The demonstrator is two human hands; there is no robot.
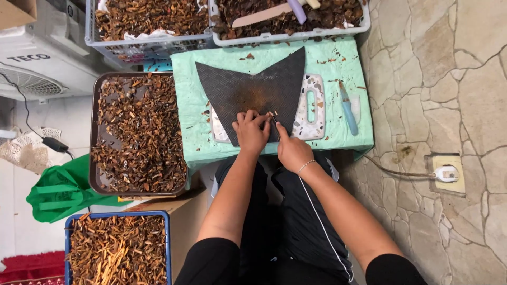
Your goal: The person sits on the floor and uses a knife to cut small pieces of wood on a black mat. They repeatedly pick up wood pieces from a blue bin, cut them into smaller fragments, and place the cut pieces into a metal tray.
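Hands side by side, left hand (pixel 250 132) pinning bark piece (pixel 271 114), right hand (pixel 292 150) cutting, black mat (pixel 253 87)

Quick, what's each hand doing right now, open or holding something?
Left hand: closed, pinning a small brown piece on the black mat.
Right hand: closed around something; what it is cannot be told.

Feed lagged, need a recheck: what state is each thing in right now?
Left hand: pressing a small piece on the mat.
Right hand: grip closed, cutting at the piece.
Mat: flat on the board.
Blue knife: lying unused.
Tray: full of brown chips.
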